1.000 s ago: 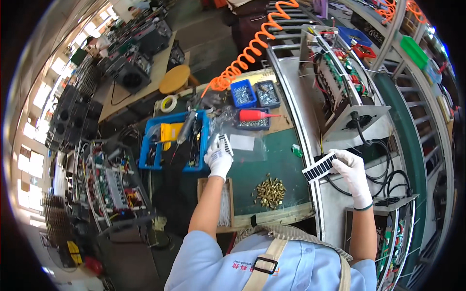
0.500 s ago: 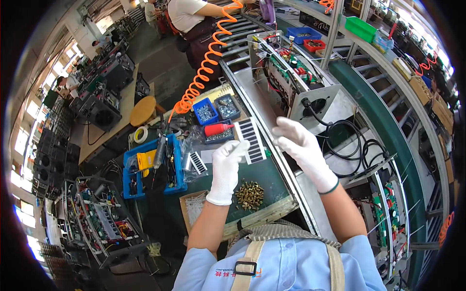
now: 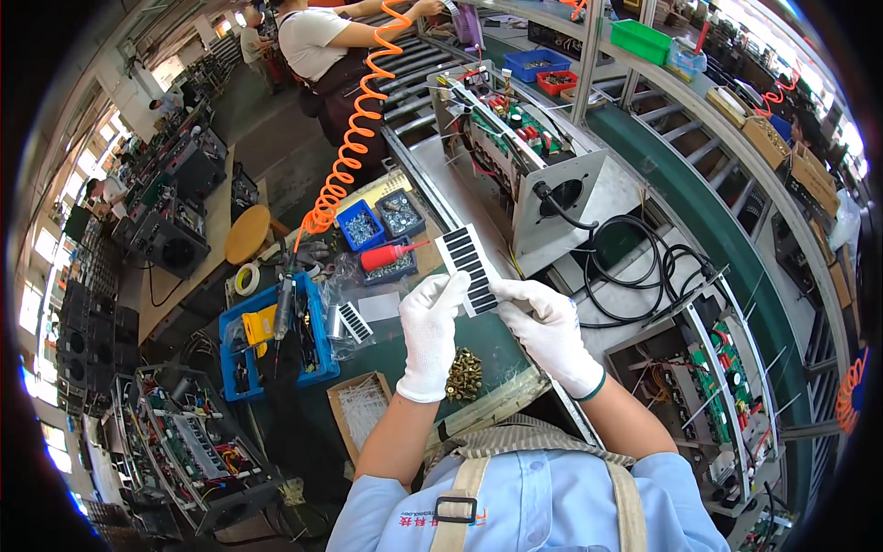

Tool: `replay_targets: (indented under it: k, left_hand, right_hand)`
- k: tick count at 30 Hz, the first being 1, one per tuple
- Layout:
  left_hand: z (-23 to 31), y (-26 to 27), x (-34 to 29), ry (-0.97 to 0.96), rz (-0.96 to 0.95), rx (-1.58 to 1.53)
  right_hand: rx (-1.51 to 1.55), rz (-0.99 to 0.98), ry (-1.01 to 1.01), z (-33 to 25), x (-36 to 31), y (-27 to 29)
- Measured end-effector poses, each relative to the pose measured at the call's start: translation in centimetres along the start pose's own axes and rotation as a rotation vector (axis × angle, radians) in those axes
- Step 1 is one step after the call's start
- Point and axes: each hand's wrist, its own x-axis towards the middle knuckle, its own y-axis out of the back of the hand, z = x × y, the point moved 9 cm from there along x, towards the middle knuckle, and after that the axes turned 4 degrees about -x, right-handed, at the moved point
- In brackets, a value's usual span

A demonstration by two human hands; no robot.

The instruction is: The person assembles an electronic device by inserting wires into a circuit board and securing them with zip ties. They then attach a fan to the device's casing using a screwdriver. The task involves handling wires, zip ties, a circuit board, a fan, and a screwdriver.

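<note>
A white sheet with a column of black rectangular labels [image 3: 463, 260] is held up in front of me, over the edge of the green bench. My white-gloved left hand [image 3: 429, 339] pinches its left edge between thumb and fingers. On the opposite edge, low down, the fingertips of my gloved right hand [image 3: 550, 337] are closed at the sheet; whether they have lifted a label is too small to tell. Just below the sheet lies a heap of brass fasteners [image 3: 464, 375]. A second label sheet [image 3: 354, 322] rests on the bench to the left.
A blue tool bin [image 3: 317, 354] stands at left, near a red squeeze bottle [image 3: 382, 258] and trays of small screws [image 3: 361, 227]. An orange coiled hose [image 3: 354, 147] hangs above. Rightward are an opened metal chassis [image 3: 570, 193] and black cable [image 3: 635, 276]. A co-worker [image 3: 317, 51] stands beyond.
My right hand has come leftward and its spread fingers have closed on the sheet's right edge. The left hand keeps its hold. The whole view has shifted slightly.
</note>
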Motion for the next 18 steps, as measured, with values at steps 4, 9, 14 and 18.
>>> replay_targets:
  k: [4, 9, 14, 18]
  left_hand:
    - [0.4, -0.2, 0.1, 0.031, -0.031, -0.007]
    - [1.2, -0.9, -0.4, 0.154, -0.256, 0.133]
    - [2.1, -2.3, -1.0, 0.334, -0.528, 0.577]
    - [4.2, -1.2, 1.0, 0.069, -0.454, 0.274]
  right_hand:
    - [0.069, -0.017, 0.018, -1.0, 0.3, 0.2]
    - [0.137, -0.075, -0.007, -3.1, 3.2, 1.7]
    - [0.007, -0.427, -0.125, -4.5, 4.4, 0.2]
    - [0.077, -0.308, -0.126, -3.6, 4.1, 0.6]
